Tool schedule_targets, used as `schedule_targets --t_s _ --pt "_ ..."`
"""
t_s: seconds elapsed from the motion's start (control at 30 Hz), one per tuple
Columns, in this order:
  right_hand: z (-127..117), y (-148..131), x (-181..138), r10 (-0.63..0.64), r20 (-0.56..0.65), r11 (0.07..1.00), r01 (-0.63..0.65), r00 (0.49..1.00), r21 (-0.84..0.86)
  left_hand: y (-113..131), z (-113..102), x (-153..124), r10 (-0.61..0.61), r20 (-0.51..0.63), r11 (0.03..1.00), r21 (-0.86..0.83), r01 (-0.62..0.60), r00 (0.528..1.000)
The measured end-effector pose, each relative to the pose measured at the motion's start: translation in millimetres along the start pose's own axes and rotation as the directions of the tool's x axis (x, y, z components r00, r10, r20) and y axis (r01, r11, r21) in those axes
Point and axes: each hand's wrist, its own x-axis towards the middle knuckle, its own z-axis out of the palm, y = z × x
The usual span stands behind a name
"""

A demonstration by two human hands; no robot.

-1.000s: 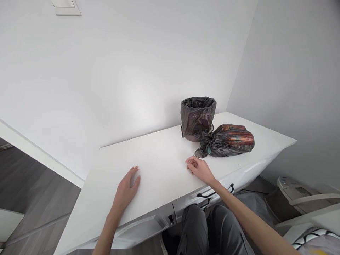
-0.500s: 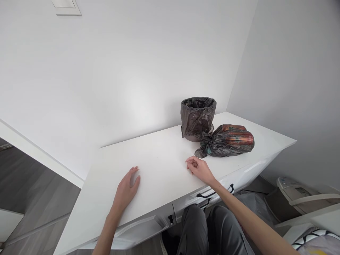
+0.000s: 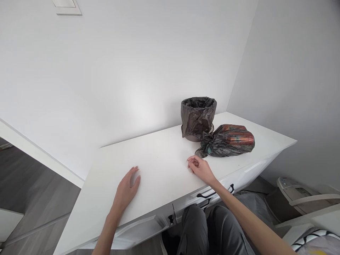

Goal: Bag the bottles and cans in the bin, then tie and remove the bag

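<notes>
My left hand [image 3: 126, 187] rests on the white cabinet top [image 3: 159, 166], thumb and fingers apart with nothing between them. Farther right, my right hand [image 3: 199, 168] lies on the same surface with its fingers loosely curled in; I see nothing held in it. Just beyond it is a knotted black plastic bag [image 3: 228, 141], lying on its side, with reddish-orange items showing through the thin film. Behind the bag's knot, a small bin [image 3: 192, 138] stands upright near the wall. A black bin liner [image 3: 198, 118] lines it and folds down over its outside.
A white wall runs behind the cabinet and a grey wall [image 3: 297, 71] stands to the right. Black handles [image 3: 203, 195] stick out from the cabinet front, close to my knees [image 3: 195, 226]. On the floor at right sits a beige-grey appliance [image 3: 297, 198].
My right hand has shifted very slightly to the right. My left hand, the bag and the bin stay where they were.
</notes>
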Motion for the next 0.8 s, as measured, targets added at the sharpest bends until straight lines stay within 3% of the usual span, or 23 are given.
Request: schedule_targets --t_s 0.8 --pt "1.5 -0.9 0.5 -0.007 0.02 1.0 0.007 1.0 -0.028 0.4 -2.7 -1.3 -0.024 0.009 1.0 -0.019 0.024 1.0"
